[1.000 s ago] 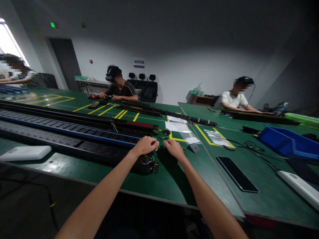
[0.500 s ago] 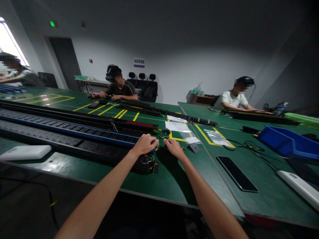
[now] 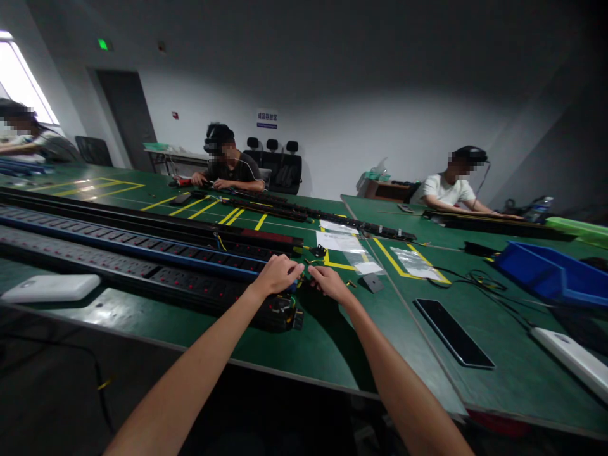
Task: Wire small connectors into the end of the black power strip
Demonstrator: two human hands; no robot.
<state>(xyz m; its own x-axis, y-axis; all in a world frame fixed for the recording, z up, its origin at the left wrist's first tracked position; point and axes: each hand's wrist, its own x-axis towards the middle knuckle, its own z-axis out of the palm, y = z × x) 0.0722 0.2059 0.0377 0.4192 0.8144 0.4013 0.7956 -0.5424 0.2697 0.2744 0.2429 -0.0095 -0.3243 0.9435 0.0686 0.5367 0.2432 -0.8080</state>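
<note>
Several long power strips lie side by side along the green table, their right ends near my hands. My left hand (image 3: 278, 275) is closed at the end of the blue-edged power strip (image 3: 228, 267), with wires just under its fingertips. Just to its right, my right hand (image 3: 327, 280) has its fingers curled in a pinch near the same wires. What either hand grips is too small to make out. In front of them is the black power strip (image 3: 199, 287), with a dark end piece and coloured wires (image 3: 285, 305). A small black bracket (image 3: 319, 251) lies just beyond my hands.
A grey plate (image 3: 370, 282), a phone (image 3: 453, 332) and a blue bin (image 3: 551, 272) are to the right, with black cables between. A white power bank (image 3: 52, 288) lies at the left. Across the table, co-workers sit, one in a dark shirt (image 3: 232, 168).
My right hand has shifted slightly left, closer to my left hand. My left hand stays at the strip's end. The camera view has shifted a little.
</note>
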